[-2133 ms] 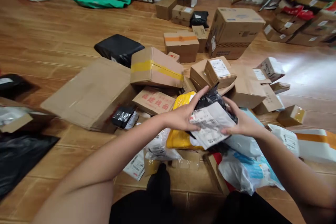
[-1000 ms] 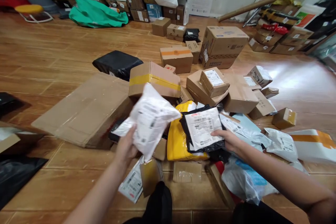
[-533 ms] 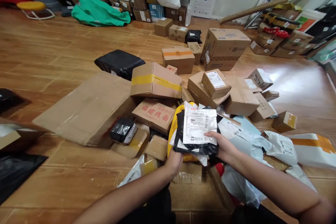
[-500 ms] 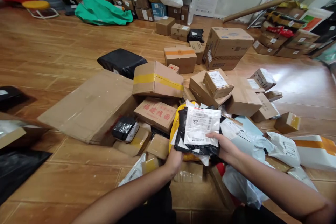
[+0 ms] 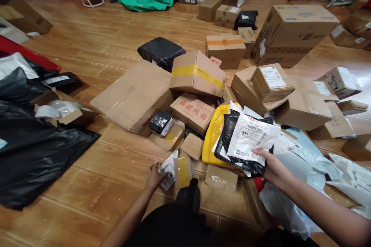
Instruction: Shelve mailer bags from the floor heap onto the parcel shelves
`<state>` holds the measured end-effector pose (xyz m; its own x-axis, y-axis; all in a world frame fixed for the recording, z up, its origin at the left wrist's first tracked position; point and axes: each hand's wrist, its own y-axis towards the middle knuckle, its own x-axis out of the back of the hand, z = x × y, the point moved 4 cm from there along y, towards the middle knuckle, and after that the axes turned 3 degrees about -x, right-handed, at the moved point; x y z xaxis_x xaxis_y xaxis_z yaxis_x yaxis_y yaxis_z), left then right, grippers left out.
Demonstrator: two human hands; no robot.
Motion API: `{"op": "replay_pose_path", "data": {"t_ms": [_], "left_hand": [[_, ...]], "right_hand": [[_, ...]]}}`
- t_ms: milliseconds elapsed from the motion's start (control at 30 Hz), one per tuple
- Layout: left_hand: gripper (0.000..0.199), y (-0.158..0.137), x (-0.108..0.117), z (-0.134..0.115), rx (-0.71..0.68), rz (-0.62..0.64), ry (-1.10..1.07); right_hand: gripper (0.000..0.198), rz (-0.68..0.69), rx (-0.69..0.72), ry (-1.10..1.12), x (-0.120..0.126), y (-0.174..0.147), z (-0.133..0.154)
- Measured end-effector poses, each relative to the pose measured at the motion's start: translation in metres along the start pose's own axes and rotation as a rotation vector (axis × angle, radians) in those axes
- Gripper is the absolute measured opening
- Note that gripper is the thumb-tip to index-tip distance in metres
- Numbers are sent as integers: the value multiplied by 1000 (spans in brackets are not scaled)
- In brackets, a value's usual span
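On the right, my right hand (image 5: pixel 272 168) grips a stack of flat mailers with its thumb on top. The uppermost is a white mailer (image 5: pixel 251 137) with a printed label and barcode; black plastic mailers (image 5: pixel 228 131) stick out beneath it. Lower and to the left, my left hand (image 5: pixel 156 177) is closed at the left edge of a small white labelled parcel (image 5: pixel 171 170), its thumb over the face. That parcel lies against a small box with yellow tape (image 5: pixel 183 172). A yellow bag (image 5: pixel 213 135) sits behind the mailer stack.
Cardboard boxes surround the hands: a large flat one (image 5: pixel 133 92), one with yellow tape (image 5: pixel 198 73) and one with red characters (image 5: pixel 193 112). Pale plastic parcels (image 5: pixel 307 170) lie at right. Black bags (image 5: pixel 43 154) and an open box (image 5: pixel 65 110) are at left.
My left hand has left the mailer stack and moved down and left to the small white parcel. My right hand still holds the stack. The view has swung left and down.
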<state>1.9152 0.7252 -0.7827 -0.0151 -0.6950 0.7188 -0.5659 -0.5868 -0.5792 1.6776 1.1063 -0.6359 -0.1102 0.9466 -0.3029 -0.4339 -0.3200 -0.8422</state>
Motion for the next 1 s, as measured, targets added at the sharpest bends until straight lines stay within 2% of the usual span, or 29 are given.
{"op": "replay_pose_path", "data": {"t_ms": [67,100,167,200,267,300,367,400,433,467,500,567,633,667,733,800,833,867,900,933,1000], "left_hand": [[74,1,-14,14,-4,44,54],[68,3,-19,15,-12,93,69],[46,4,-19,9,-29,200,100],[34,4,-12,4,-30,226,128],[26,1,20,-11,-16,181,222],[31,-2,43,-22,4,116,282],[49,-14,94,-59,11,-27,400],[49,-23,119,-86,-9,-95,455],[42,-34,139,-120,-89,-174,549],[35,-49,151,-164,-307,-209,622],[30,-68,154,-211,-608,-197,652],[24,-115,136,-299,-1154,-98,748],[26,-157,100,-368,-1602,-79,877],[27,-169,80,-394,-1705,-112,955],[25,-176,42,-426,-1832,-116,1021],[21,-170,26,-436,-1914,-264,851],[27,-163,26,-433,-1897,-374,697],[37,-153,30,-425,-1822,-486,532],[50,-140,36,-412,-1687,-569,378],[63,-126,41,-397,-1510,-605,249],[86,-100,44,-360,-1179,-540,41]], "right_hand": [[47,-11,8,7,1,1,-1],[48,-18,8,15,1,2,-1],[50,-28,2,31,2,4,0],[52,-23,4,40,2,5,1],[56,-4,18,62,1,7,3],[57,9,30,74,0,8,4],[58,39,63,95,-2,8,5],[57,54,80,100,-3,8,5],[55,68,99,102,-5,8,5],[54,82,122,102,-7,9,6],[52,91,146,100,-8,9,7],[48,103,194,92,-12,10,8],[45,108,249,79,-14,11,10],[44,106,274,74,-16,12,10],[44,97,324,74,-17,13,12],[49,101,365,93,-18,12,13],[52,114,375,103,-18,12,13],[55,128,375,108,-18,12,14],[57,138,369,108,-17,13,13],[59,144,356,103,-16,14,13],[58,133,328,80,-14,17,11]]}}
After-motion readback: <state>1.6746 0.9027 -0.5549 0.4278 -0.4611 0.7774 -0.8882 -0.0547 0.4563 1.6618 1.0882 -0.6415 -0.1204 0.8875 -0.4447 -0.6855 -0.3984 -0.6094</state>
